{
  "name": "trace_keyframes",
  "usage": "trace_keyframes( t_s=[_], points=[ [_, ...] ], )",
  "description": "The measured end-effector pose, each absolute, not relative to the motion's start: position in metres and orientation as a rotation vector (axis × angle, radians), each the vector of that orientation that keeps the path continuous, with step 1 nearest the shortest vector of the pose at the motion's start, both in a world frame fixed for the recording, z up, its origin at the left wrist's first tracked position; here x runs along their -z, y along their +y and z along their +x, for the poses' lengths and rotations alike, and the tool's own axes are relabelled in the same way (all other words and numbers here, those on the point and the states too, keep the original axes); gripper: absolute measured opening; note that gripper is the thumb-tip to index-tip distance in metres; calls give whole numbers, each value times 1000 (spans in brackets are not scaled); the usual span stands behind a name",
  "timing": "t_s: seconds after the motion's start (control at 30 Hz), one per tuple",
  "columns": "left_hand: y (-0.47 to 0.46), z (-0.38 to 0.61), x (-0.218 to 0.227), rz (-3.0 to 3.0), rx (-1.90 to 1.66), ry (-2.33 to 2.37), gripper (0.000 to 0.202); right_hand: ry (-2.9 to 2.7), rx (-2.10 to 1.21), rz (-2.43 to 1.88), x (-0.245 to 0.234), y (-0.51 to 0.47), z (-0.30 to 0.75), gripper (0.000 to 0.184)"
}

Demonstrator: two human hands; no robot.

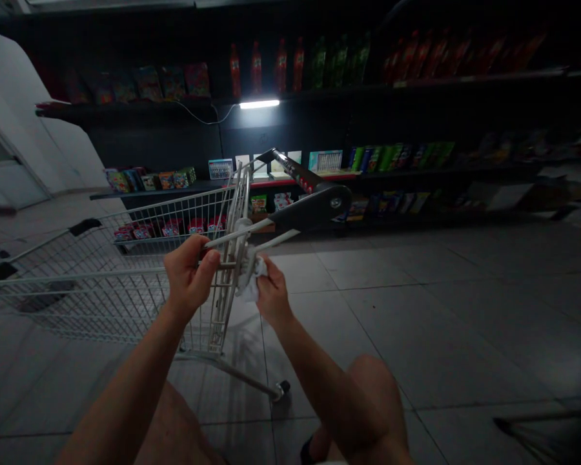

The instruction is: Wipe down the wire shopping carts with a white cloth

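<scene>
A white wire shopping cart point(126, 284) stands in front of me, its basket running off to the left and its black plastic handle point(314, 206) pointing away. My left hand point(191, 278) is closed around a metal rod at the cart's end. My right hand point(274, 290) holds a crumpled white cloth point(248, 278) and presses it against the cart's metal frame. The cloth partly hides the rods where the handle arms meet the frame. One caster wheel point(281, 389) shows on the cart's base, on the tiled floor.
Dark shelves point(368, 84) hold red and green bottles point(266, 68), and lower shelves hold colourful packets point(392, 158). A lit tube lamp point(259, 104) hangs between them. Grey floor tiles point(416, 323) spread around the cart. A white wall point(33, 123) stands left; dark wire point(542, 433) shows bottom right.
</scene>
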State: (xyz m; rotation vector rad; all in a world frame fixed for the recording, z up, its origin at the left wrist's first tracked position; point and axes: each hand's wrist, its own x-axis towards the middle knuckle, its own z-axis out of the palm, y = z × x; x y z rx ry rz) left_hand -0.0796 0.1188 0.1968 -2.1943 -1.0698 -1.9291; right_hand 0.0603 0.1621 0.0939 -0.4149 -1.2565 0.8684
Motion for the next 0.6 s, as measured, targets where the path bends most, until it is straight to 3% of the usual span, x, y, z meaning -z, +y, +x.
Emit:
trace_keyframes(
  t_s=[0.1, 0.17, 0.37, 0.43, 0.6],
  points=[
    [117, -86, -198, -2200, 1941, -1062, 41, -1497, -801, -457, -49, 153, 56, 35],
    [116, -92, -199, -2215, 1929, -1059, 42, -1589, -747, -450, -46, 152, 62, 37],
    [116, -108, -194, -2262, 2084, -1019, 45, -1363, -427, -394, -112, 160, 60, 36],
    [115, -113, -193, -2279, 2136, -1029, 46, -1387, -377, -388, -113, 164, 37, 37],
    [108, -124, -195, -2209, 2181, -1129, 51, -1544, -296, -427, -22, 160, -23, 47]
  ],
)
